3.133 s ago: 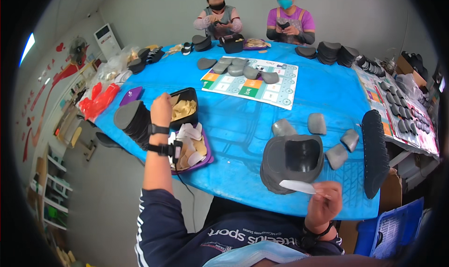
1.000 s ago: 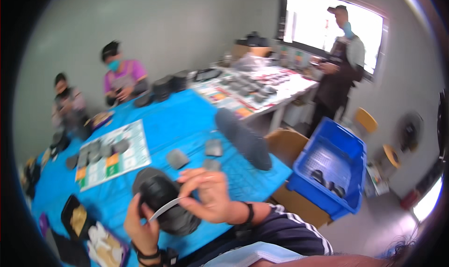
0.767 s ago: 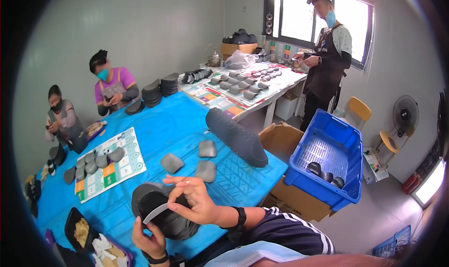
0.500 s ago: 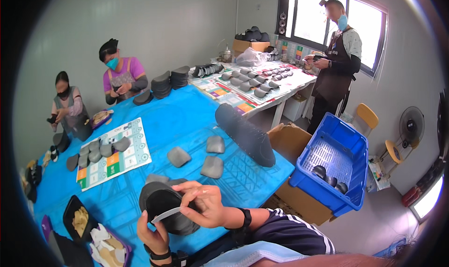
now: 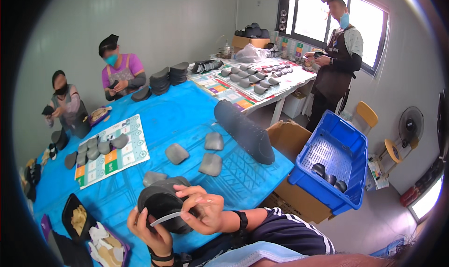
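In front of me is a stack of black curved shell pieces (image 5: 159, 192), its hollow side facing me. A thin, pale grey curved strip (image 5: 164, 218) spans the gap between my two hands, before the hollow. At its lower left end my left hand (image 5: 148, 230) is closed, thumb and fingers by the shells' rim. My right hand (image 5: 205, 213) pinches the other end between thumb and finger, its upper fingers bent over the shells' right side. Just behind lies a grey curved pad (image 5: 153, 178); further off are more grey pads (image 5: 210, 164).
A long dark stacked roll (image 5: 244, 132) lies along the blue table's (image 5: 180, 126) right edge. Beyond stands a blue crate (image 5: 304, 180) on a cardboard box (image 5: 280, 201). Trays of pale scraps (image 5: 108, 248) sit at near left. Two people sit across the table; another stands by the window.
My hands, the strip and the shells have shifted slightly left. My left fingers have spread along the shells' left side. The grey pad behind shows more fully.
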The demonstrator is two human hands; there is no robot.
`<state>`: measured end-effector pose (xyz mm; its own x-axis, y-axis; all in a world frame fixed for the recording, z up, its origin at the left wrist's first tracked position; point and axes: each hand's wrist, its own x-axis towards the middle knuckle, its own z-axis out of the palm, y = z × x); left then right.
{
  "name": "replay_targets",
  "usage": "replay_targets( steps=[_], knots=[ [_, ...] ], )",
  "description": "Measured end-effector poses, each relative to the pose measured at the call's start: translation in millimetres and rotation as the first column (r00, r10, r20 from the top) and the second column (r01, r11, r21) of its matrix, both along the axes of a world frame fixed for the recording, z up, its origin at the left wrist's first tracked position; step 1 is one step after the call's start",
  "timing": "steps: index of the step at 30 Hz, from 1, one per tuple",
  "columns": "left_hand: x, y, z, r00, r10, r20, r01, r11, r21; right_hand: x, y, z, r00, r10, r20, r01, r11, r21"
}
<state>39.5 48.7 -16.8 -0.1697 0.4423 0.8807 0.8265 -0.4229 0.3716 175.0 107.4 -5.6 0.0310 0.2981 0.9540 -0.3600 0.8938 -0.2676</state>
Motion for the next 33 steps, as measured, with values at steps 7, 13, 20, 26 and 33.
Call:
replay_targets(
  steps=[7,13,20,26,33],
  knots=[
    [9.3,-11.9,11.5,0.999,-0.042,-0.015,0.042,0.999,-0.019,2.7,-3.3,1.3,0.988,-0.149,0.045,0.150,0.988,-0.018],
    [11.0,0.9,25.6,0.951,-0.258,0.170,0.263,0.965,-0.007,13.9,0.7,3.6,0.986,-0.086,0.145,0.086,0.996,0.006],
    [5.7,2.4,25.9,0.900,-0.345,0.266,0.342,0.938,0.059,9.1,-3.5,7.4,0.976,-0.069,0.209,0.086,0.994,-0.072],
    [8.3,4.1,27.9,0.903,-0.280,0.325,0.270,0.960,0.077,4.8,1.2,8.6,0.973,-0.158,0.168,0.164,0.986,-0.026],
    [7.9,8.8,26.2,0.882,-0.291,0.371,0.264,0.957,0.122,3.2,1.7,15.4,0.947,-0.272,0.172,0.282,0.959,-0.033]
  ],
)
